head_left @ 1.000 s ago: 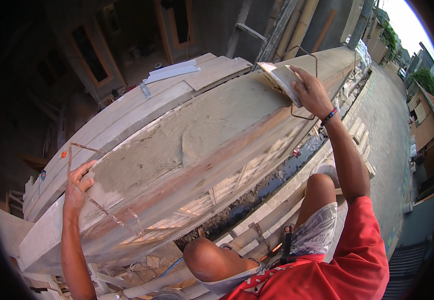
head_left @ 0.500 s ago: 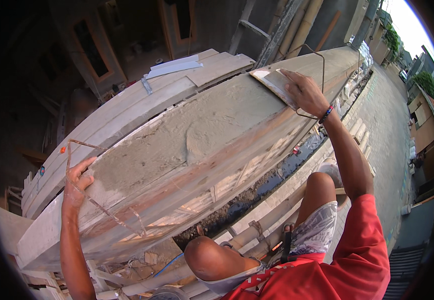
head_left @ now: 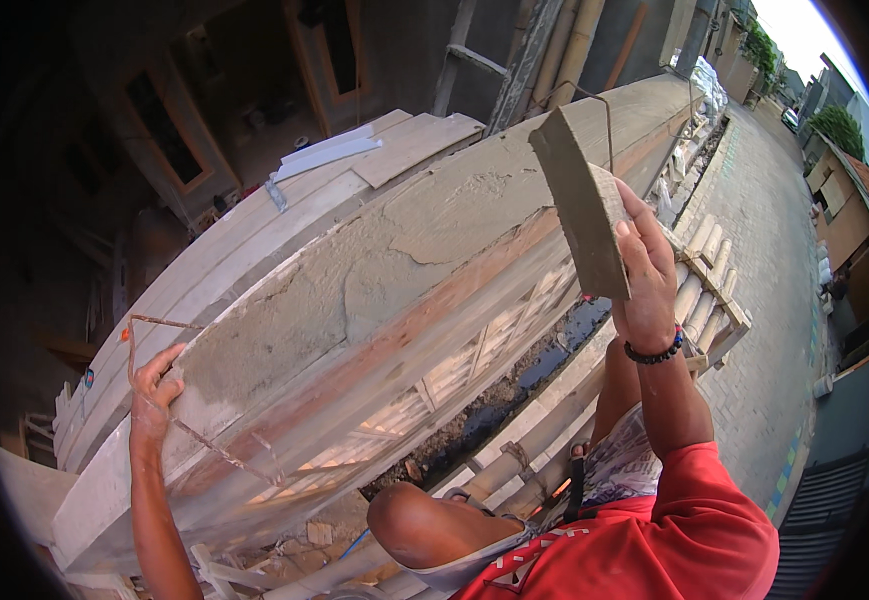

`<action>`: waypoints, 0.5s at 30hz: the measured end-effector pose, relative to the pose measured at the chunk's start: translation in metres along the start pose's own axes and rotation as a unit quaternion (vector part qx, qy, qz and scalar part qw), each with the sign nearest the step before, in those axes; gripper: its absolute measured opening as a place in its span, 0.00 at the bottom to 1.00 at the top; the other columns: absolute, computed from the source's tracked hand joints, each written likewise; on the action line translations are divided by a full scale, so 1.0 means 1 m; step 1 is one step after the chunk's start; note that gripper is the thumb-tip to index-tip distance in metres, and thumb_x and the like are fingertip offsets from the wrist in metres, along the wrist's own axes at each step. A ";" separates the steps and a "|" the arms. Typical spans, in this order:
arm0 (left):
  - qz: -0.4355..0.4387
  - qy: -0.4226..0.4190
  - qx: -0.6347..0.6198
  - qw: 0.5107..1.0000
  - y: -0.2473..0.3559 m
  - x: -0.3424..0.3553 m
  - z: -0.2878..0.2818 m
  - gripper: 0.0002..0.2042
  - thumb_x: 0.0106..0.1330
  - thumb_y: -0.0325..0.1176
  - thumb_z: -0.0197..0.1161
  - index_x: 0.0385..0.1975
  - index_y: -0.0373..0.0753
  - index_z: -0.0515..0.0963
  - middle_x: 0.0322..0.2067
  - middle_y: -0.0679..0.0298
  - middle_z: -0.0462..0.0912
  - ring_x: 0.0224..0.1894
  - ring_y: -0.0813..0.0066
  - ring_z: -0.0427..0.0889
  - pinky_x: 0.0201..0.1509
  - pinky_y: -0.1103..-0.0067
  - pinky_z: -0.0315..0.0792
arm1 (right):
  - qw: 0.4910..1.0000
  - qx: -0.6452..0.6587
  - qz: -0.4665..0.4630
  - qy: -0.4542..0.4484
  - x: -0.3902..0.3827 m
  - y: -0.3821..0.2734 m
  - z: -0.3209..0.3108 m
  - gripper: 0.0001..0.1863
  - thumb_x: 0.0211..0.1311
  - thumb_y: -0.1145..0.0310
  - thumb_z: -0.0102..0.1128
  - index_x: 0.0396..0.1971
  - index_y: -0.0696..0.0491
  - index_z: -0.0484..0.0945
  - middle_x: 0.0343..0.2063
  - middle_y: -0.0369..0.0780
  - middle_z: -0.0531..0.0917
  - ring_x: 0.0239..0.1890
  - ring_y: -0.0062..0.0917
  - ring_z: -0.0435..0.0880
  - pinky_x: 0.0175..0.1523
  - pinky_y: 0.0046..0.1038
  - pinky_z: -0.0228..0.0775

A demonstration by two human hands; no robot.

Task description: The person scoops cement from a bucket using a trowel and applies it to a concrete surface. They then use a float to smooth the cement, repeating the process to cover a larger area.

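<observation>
My right hand point(head_left: 644, 270) is closed around a plastering float point(head_left: 579, 205), a flat rectangular board raised on its edge above the concrete ledge. Its flat face is coated with wet grey mortar. Beneath it and to the left, a layer of wet mortar point(head_left: 354, 265) covers the ledge's top, smooth in places and ridged in others. At the far left my left hand point(head_left: 156, 388) curls its fingers over the pale edge board point(head_left: 109, 490) of the ledge. A bent rusty metal rod point(head_left: 209, 445) clamps across the ledge beside that hand.
Behind the ledge lie pale planks point(head_left: 244, 250) with white strips point(head_left: 329, 152) on top. A second bent rod point(head_left: 609, 125) crosses the ledge farther right. Below run bamboo poles point(head_left: 499, 470) and a dark water-filled ditch point(head_left: 544, 365). A paved lane point(head_left: 754, 250) stretches along the right.
My right hand has lifted the float off the mortar and tipped it up, turning its coated face into view. My left hand stays at the board's edge. The view has shifted slightly.
</observation>
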State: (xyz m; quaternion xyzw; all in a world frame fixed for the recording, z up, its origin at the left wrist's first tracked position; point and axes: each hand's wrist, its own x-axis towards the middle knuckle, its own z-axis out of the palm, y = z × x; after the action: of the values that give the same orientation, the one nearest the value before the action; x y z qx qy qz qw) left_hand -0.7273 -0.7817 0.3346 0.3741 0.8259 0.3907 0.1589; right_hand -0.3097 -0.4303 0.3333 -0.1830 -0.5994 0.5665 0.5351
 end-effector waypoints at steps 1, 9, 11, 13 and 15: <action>-0.004 0.019 0.007 1.000 0.000 -0.002 0.000 0.29 0.45 0.32 0.53 0.52 0.30 0.77 0.50 0.56 0.78 0.54 0.68 0.74 0.63 0.76 0.63 | 0.996 0.065 0.017 0.053 -0.009 0.011 -0.013 0.27 0.71 0.73 0.43 0.69 0.58 0.55 0.55 0.44 0.76 0.52 0.25 0.79 0.56 0.26 0.71; 0.030 0.018 -0.018 0.999 -0.004 0.002 0.005 0.29 0.45 0.30 0.54 0.52 0.29 0.77 0.48 0.55 0.80 0.52 0.67 0.77 0.62 0.77 0.65 | 0.972 0.201 0.046 0.115 -0.035 0.078 -0.013 0.34 0.70 0.72 0.48 0.71 0.52 0.45 0.57 0.42 0.73 0.55 0.30 0.78 0.55 0.43 0.76; 0.017 0.039 -0.024 0.999 0.001 -0.002 0.007 0.29 0.45 0.30 0.54 0.52 0.29 0.77 0.48 0.55 0.80 0.52 0.68 0.77 0.61 0.77 0.65 | 0.968 0.212 0.053 0.123 -0.036 0.084 -0.003 0.33 0.71 0.73 0.45 0.72 0.52 0.43 0.58 0.43 0.73 0.54 0.29 0.79 0.54 0.40 0.77; 0.015 0.036 -0.026 0.999 0.000 -0.004 0.007 0.29 0.45 0.30 0.54 0.52 0.28 0.77 0.48 0.55 0.80 0.52 0.68 0.77 0.61 0.77 0.65 | 0.957 0.240 0.060 0.151 -0.038 0.087 0.011 0.33 0.71 0.74 0.44 0.71 0.52 0.42 0.56 0.43 0.74 0.50 0.30 0.81 0.52 0.41 0.80; 0.026 0.015 -0.018 0.999 -0.004 -0.001 0.001 0.29 0.45 0.30 0.54 0.52 0.28 0.77 0.48 0.55 0.80 0.51 0.68 0.78 0.61 0.77 0.65 | 0.955 0.234 0.062 0.173 -0.036 0.095 0.019 0.35 0.70 0.74 0.48 0.71 0.53 0.41 0.55 0.44 0.74 0.51 0.32 0.81 0.50 0.43 0.80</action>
State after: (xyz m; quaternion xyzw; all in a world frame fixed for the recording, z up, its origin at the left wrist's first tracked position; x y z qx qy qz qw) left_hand -0.7280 -0.7842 0.3310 0.3866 0.8111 0.4149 0.1431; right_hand -0.3499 -0.4414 0.2384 -0.1848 -0.3356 0.6823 0.6226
